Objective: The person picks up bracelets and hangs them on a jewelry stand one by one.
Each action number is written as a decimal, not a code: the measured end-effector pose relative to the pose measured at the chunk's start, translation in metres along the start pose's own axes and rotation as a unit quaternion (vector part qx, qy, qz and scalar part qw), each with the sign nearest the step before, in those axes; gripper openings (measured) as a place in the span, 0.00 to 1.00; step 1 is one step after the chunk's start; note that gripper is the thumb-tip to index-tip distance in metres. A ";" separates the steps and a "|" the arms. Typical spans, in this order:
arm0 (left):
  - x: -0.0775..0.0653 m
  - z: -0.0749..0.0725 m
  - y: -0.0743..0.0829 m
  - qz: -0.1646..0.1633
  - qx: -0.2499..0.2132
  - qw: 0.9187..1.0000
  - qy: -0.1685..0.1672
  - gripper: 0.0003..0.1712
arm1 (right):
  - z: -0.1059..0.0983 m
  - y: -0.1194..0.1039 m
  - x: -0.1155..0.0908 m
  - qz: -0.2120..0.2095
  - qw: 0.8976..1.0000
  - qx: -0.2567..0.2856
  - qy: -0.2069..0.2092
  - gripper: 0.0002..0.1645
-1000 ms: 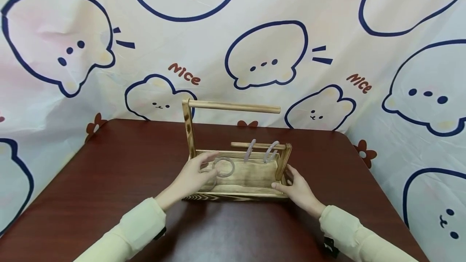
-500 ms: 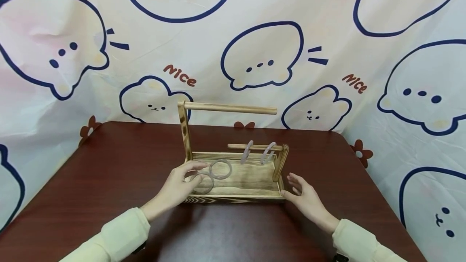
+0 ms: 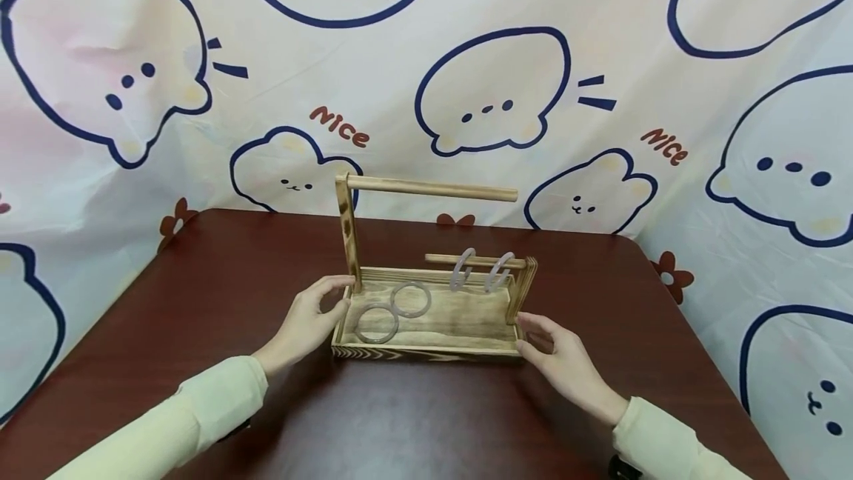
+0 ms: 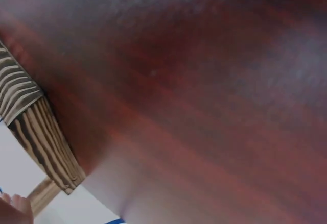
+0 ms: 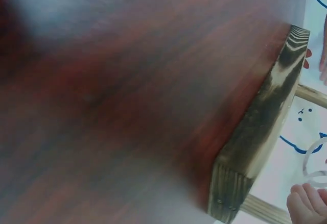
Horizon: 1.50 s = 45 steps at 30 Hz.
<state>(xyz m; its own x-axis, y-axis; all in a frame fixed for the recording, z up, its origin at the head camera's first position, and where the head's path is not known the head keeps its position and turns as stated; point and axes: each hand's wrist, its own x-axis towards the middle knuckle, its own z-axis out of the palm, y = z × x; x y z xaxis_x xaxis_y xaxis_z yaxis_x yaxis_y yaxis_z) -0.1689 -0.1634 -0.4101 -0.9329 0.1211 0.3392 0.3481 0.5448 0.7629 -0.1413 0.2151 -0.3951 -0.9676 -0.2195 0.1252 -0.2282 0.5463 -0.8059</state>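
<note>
A wooden jewelry stand (image 3: pixel 433 354) with a shallow tray base is in the middle of the head view. Two pale translucent bangles (image 3: pixel 411 300) lie flat in its left half. Two more bangles (image 3: pixel 498 272) hang on the short lower bar (image 3: pixel 440 258). At the tray's left end, my left hand (image 3: pixel 303 324) rests its fingertips by the tall post (image 3: pixel 347 232), holding no bangle. My right hand (image 3: pixel 566 361) has thumb and fingertips at the right end, beside the short post (image 3: pixel 523 291). Both wrist views show the stand's outer wood and only part of each hand.
The stand is on a dark red-brown table (image 3: pixel 426 421). Behind and beside the table hangs a white cloth (image 3: pixel 386 80) with cartoon outlines. A long upper bar (image 3: pixel 433 188) reaches rightward from the tall post, its right end free.
My left hand has drawn back from the bangles to the tray's left end, leaving both lying in the tray. My right hand came off the right end, then returned to it.
</note>
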 end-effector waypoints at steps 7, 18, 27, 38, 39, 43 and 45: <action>-0.002 0.000 -0.007 -0.063 -0.016 0.998 -0.025 0.25 | 0.008 -0.006 0.012 -0.021 1.000 -0.003 -0.019 0.25; -0.018 0.001 -0.014 -0.139 -0.051 0.986 -0.081 0.34 | 0.028 -0.008 0.028 -0.041 0.998 -0.006 -0.045 0.24; -0.024 0.005 -0.014 -0.148 -0.083 0.979 -0.110 0.39 | 0.045 -0.010 0.047 -0.084 0.995 -0.030 -0.038 0.23; -0.027 0.012 -0.017 -0.152 -0.051 0.979 -0.127 0.44 | 0.061 -0.010 0.064 -0.108 0.990 -0.051 -0.072 0.26; -0.027 0.012 -0.017 -0.153 -0.046 0.979 -0.127 0.44 | 0.063 -0.011 0.066 -0.109 0.989 -0.056 -0.078 0.27; -0.026 0.012 -0.018 -0.150 -0.058 0.979 -0.124 0.44 | 0.070 -0.014 0.075 -0.126 0.984 -0.087 -0.092 0.28; -0.026 0.012 -0.018 -0.157 -0.068 0.977 -0.127 0.45 | 0.074 -0.013 0.078 -0.150 0.976 -0.120 -0.098 0.30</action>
<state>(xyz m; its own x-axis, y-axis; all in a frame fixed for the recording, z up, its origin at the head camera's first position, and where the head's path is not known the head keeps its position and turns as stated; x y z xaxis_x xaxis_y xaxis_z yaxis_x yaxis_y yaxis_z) -0.1516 -0.1661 -0.4392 -0.9826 0.1769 -0.0571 0.0344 0.4747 0.8795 -0.2058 0.1304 -0.4175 -0.8189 -0.5368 0.2031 -0.5403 0.6016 -0.5884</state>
